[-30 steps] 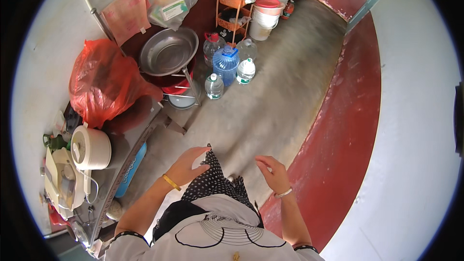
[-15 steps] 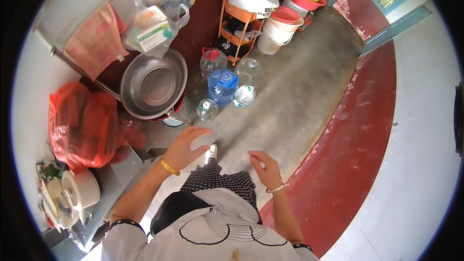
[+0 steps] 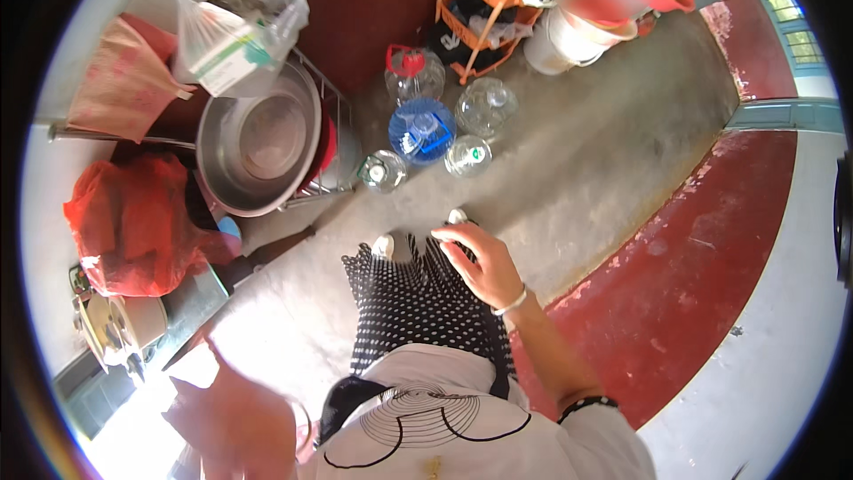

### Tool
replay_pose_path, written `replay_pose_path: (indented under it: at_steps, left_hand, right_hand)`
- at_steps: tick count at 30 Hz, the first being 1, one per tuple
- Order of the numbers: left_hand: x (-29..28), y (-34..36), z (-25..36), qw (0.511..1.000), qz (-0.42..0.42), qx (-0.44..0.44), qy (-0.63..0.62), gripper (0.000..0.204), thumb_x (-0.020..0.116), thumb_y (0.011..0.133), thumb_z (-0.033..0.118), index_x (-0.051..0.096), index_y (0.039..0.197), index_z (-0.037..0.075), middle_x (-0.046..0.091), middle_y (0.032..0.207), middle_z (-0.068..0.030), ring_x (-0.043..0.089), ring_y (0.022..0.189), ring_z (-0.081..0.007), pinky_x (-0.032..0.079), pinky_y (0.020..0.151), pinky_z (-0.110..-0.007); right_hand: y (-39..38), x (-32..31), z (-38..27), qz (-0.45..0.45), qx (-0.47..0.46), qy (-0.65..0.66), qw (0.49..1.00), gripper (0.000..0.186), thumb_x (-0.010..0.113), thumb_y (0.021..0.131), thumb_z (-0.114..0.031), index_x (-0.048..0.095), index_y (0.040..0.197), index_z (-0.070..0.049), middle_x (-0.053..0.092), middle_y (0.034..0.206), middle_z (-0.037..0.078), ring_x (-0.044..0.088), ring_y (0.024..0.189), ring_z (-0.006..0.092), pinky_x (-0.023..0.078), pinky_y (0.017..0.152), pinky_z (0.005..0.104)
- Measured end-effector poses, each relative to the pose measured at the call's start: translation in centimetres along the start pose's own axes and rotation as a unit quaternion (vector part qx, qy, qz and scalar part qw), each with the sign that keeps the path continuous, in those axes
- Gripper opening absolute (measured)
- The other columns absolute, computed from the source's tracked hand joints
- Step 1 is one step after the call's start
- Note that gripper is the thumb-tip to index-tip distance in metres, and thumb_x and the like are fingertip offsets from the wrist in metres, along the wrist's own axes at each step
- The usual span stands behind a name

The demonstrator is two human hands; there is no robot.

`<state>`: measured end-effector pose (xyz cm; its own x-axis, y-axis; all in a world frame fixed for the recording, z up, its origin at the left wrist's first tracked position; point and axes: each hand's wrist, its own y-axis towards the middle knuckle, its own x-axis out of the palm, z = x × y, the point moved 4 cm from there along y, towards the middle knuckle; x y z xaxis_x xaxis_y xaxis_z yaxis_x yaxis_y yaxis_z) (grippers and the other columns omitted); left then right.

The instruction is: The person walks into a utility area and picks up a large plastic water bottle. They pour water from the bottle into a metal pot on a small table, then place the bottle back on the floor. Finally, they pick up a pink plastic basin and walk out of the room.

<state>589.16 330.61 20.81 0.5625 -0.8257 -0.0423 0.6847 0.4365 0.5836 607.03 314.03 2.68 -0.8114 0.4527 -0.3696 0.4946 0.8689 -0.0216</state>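
My right hand [image 3: 484,267] is held out over the dotted skirt, its thumb apart from curved fingers, with nothing in it. My left hand [image 3: 235,413] is low at the left, large, blurred and washed out by bright light, so its fingers cannot be made out. Ahead on the floor stand several plastic bottles: a blue water jug [image 3: 423,147], a clear jug with a red handle [image 3: 418,84], a large clear bottle [image 3: 486,108], a smaller clear bottle [image 3: 468,157] and a clear bottle with a green handle [image 3: 384,173]. Neither hand visibly touches them.
A metal basin [image 3: 213,147] rests on a wire rack at the left, with hanging plastic bags [image 3: 235,49] above. A red bag [image 3: 133,231] sits near the glass-topped table [image 3: 197,307]. Farther off are an orange shelf [image 3: 484,36] and a white bucket [image 3: 555,44]. A red-and-white wall [image 3: 684,302] runs along the right.
My left hand has dropped from beside the rack to the lower left. My right hand has moved slightly up and left. The view has shifted, showing both shoes and more skirt.
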Motion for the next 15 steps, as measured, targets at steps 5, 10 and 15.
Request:
replay_pose_path:
  at_steps: [5,10,15]
  left_hand:
    - [1.7,-1.1,0.4,0.992,0.107,-0.067,0.016,0.020,0.071,0.077,0.026,0.062,0.087,0.012,0.053,0.112,-0.0067,0.048,0.112,-0.0238,0.029,0.102,-0.051]
    - [1.5,-2.9,-2.2,0.977,0.177,-0.117,0.019,0.020,0.069,0.078,0.028,0.062,0.091,0.015,0.053,0.114,-0.0039,0.046,0.114,-0.0219,0.022,0.103,-0.053]
    - [-1.0,-7.1,-4.1,0.960,0.235,-0.146,0.033,0.021,0.067,0.080,0.031,0.061,0.095,0.018,0.052,0.116,-0.0011,0.044,0.117,-0.0201,0.016,0.104,-0.056]
  right_hand:
    - [3.2,2.4,6.6,-0.119,-0.015,-0.022,0.993,0.016,0.064,0.086,-0.008,0.063,0.100,-0.003,0.066,0.083,0.016,0.064,0.072,0.0334,0.051,0.067,0.0395]
    - [4.6,6.1,12.6,-0.177,0.023,-0.008,0.984,0.013,0.064,0.087,-0.008,0.062,0.099,-0.003,0.066,0.078,0.013,0.065,0.067,0.0269,0.052,0.061,0.0340]
    - [6.2,11.3,14.7,-0.185,-0.007,-0.013,0.983,0.015,0.064,0.085,-0.009,0.062,0.100,-0.005,0.066,0.081,0.012,0.065,0.070,0.0279,0.052,0.065,0.0369]
